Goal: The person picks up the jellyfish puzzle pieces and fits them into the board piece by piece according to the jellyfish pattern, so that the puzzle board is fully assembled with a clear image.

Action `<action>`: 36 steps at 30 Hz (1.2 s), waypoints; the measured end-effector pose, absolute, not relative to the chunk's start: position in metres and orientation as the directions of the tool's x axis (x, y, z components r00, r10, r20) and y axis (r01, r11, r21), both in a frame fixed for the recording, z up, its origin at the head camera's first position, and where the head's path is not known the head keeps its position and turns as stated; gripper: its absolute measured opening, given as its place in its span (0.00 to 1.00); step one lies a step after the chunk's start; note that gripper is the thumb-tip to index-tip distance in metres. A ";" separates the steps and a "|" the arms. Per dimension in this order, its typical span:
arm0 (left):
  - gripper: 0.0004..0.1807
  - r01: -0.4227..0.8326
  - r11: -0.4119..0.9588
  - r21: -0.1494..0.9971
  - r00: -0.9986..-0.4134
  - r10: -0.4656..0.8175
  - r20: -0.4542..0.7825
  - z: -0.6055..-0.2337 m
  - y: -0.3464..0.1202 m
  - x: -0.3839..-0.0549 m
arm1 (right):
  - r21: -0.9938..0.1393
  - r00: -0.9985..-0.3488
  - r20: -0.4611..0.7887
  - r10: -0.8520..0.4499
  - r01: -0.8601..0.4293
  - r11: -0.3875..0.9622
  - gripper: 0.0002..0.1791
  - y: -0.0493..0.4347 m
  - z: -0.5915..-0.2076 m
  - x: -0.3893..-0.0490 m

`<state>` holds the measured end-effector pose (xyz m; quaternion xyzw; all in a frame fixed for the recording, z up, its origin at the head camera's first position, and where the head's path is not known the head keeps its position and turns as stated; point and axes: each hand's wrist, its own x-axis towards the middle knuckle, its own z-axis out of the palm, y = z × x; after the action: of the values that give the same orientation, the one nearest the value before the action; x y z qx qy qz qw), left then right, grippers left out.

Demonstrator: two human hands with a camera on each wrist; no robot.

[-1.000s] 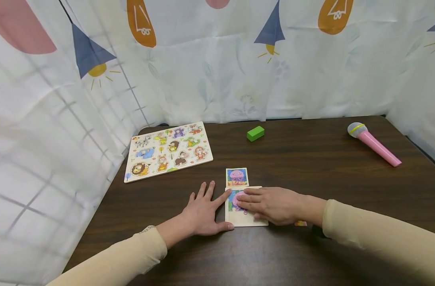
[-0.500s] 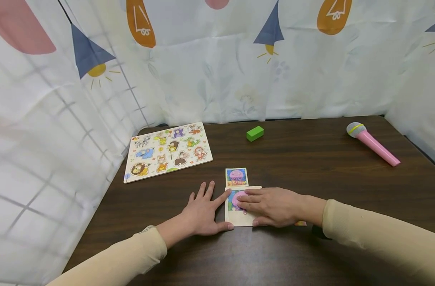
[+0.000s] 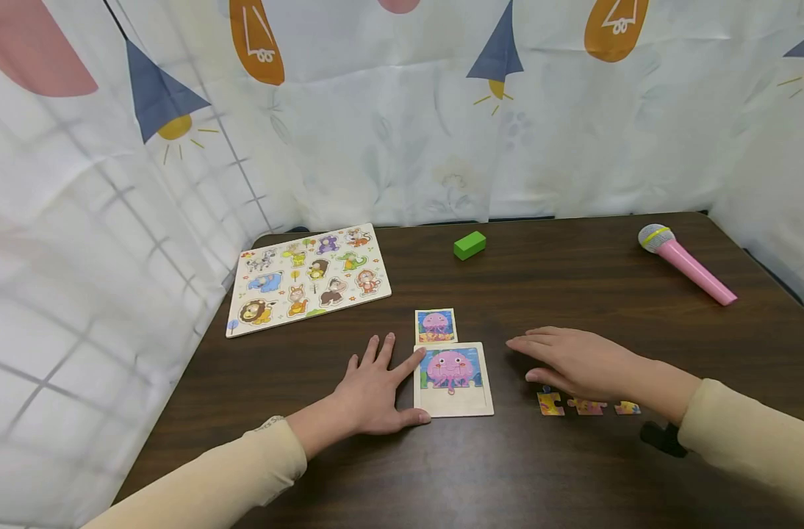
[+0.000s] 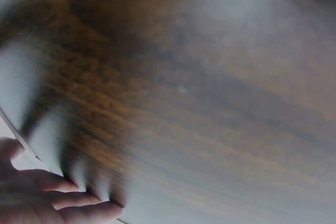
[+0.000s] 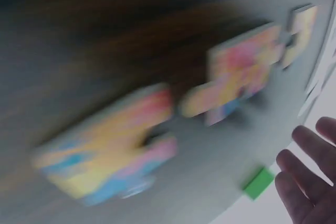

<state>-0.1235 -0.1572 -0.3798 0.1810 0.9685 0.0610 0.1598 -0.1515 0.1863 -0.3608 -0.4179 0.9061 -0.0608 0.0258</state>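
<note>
A jellyfish jigsaw puzzle sits in a pale square wooden tray [image 3: 453,405]; its upper part is filled and a bare strip shows along the bottom. Directly above it lies a small jellyfish picture card [image 3: 435,326]. My left hand [image 3: 375,389] rests on the table with fingers spread, forefinger and thumb at the tray's left edge. To the tray's right, my right hand [image 3: 577,360] holds nothing, its fingers extended. Just below that hand lie three loose pieces: a left one [image 3: 550,403], a middle one [image 3: 587,407] and a right one [image 3: 627,408], blurred in the right wrist view.
At the back left lies an animal puzzle board [image 3: 309,279]. A green block [image 3: 470,245] stands near the rear edge, and a pink toy microphone [image 3: 689,266] lies at the far right. A patterned curtain [image 3: 402,147] hangs behind the dark wooden table [image 3: 402,477].
My right hand has lifted off the puzzle and moved right, uncovering the jellyfish picture and the loose pieces. My left hand has stayed at the tray's edge.
</note>
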 end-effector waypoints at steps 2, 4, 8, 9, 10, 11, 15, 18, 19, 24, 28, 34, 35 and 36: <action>0.52 0.330 0.927 0.176 -0.884 0.370 -0.288 -0.379 -0.158 -0.123 | -0.123 -0.675 0.021 -0.738 -0.734 0.668 0.26 0.199 -0.363 -0.149; 0.52 0.330 0.928 0.175 -0.883 0.369 -0.289 -0.379 -0.158 -0.123 | -0.128 -0.696 0.013 -0.718 -0.713 0.689 0.26 0.209 -0.365 -0.147; 0.52 0.332 0.927 0.174 -0.882 0.371 -0.292 -0.378 -0.159 -0.123 | -0.163 -0.686 0.032 -0.727 -0.721 0.673 0.24 0.220 -0.373 -0.141; 0.52 0.332 0.927 0.174 -0.881 0.370 -0.294 -0.378 -0.159 -0.123 | -0.179 -0.676 0.049 -0.735 -0.730 0.659 0.23 0.221 -0.375 -0.140; 0.51 0.330 0.928 0.175 -0.882 0.369 -0.294 -0.378 -0.159 -0.123 | -0.191 -0.661 0.073 -0.747 -0.744 0.640 0.22 0.221 -0.377 -0.140; 0.51 0.329 0.928 0.174 -0.882 0.368 -0.295 -0.378 -0.159 -0.123 | -0.204 -0.647 0.098 -0.756 -0.757 0.621 0.20 0.220 -0.379 -0.139; 0.51 0.325 0.930 0.173 -0.884 0.364 -0.292 -0.380 -0.160 -0.123 | -0.245 -0.611 0.157 -0.776 -0.785 0.569 0.16 0.216 -0.385 -0.137; 0.52 0.326 0.929 0.175 -0.885 0.364 -0.289 -0.380 -0.160 -0.123 | -0.245 -0.616 0.154 -0.773 -0.781 0.574 0.18 0.212 -0.385 -0.135; 0.52 0.326 0.929 0.174 -0.885 0.364 -0.289 -0.381 -0.160 -0.123 | -0.240 -0.619 0.149 -0.771 -0.779 0.579 0.19 0.211 -0.385 -0.134; 0.52 0.325 0.930 0.171 -0.886 0.363 -0.288 -0.381 -0.159 -0.123 | -0.265 -0.654 0.114 -0.747 -0.745 0.612 0.21 0.205 -0.384 -0.132; 0.52 0.324 0.930 0.175 -0.884 0.363 -0.293 -0.380 -0.159 -0.123 | -0.337 -0.689 0.089 -0.719 -0.700 0.630 0.21 0.199 -0.382 -0.131; 0.51 0.332 0.927 0.176 -0.882 0.371 -0.291 -0.380 -0.157 -0.123 | -0.438 -0.718 0.057 -0.694 -0.642 0.629 0.20 0.188 -0.378 -0.133; 0.51 0.332 0.927 0.177 -0.882 0.371 -0.291 -0.380 -0.157 -0.123 | -0.453 -0.721 0.054 -0.691 -0.634 0.626 0.20 0.187 -0.378 -0.133; 0.51 0.332 0.927 0.177 -0.882 0.371 -0.291 -0.380 -0.157 -0.123 | -0.471 -0.726 0.050 -0.686 -0.623 0.625 0.19 0.185 -0.378 -0.134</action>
<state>-0.1229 -0.1566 -0.3796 0.1816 0.9680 0.0609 0.1619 -0.1341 0.1853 -0.3778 -0.3640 0.8988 -0.2347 0.0671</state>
